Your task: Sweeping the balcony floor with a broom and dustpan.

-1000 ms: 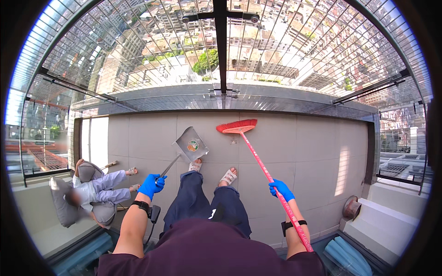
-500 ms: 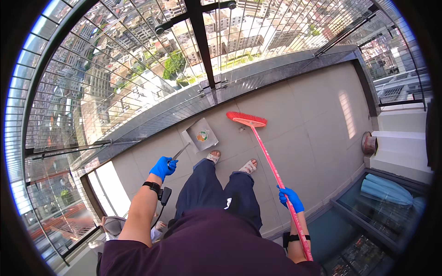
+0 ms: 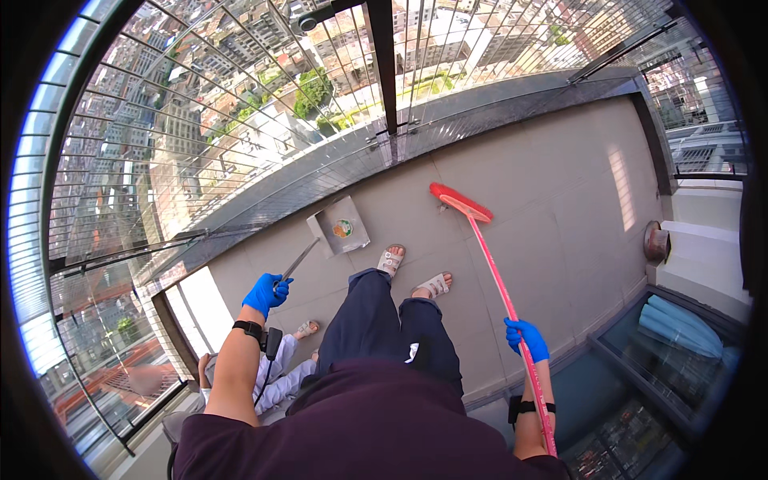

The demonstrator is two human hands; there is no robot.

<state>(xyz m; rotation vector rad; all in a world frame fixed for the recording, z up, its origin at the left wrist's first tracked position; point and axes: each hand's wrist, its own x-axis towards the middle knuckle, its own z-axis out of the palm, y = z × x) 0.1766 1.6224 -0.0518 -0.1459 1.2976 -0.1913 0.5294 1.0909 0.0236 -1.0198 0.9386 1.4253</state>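
My left hand (image 3: 266, 295), in a blue glove, is closed around the handle of a grey metal dustpan (image 3: 357, 238). The pan rests low over the floor at the left, near the wall; whether it touches the floor I cannot tell. Something round, orange, white and green (image 3: 342, 229) lies in it. Also blue-gloved, my right hand (image 3: 528, 339) grips the pink pole of a broom (image 3: 494, 268). Its red bristle head (image 3: 460, 203) is down at the tiled floor, right of the pan. A small dark bit (image 3: 442, 208) lies beside the bristles.
A barred railing above a low ledge (image 3: 512, 108) curves along the far side. Close by my left arm, another person's sandalled foot (image 3: 306, 329) shows. A brown pot (image 3: 657, 243) stands at the right wall, above a dark-framed glass surface with a light-blue cloth bundle (image 3: 680, 324).
The broom head has swung right and turned, moving past the small dark bit. My left hand and the dustpan have shifted left. My feet have stepped, and more of the other person shows.
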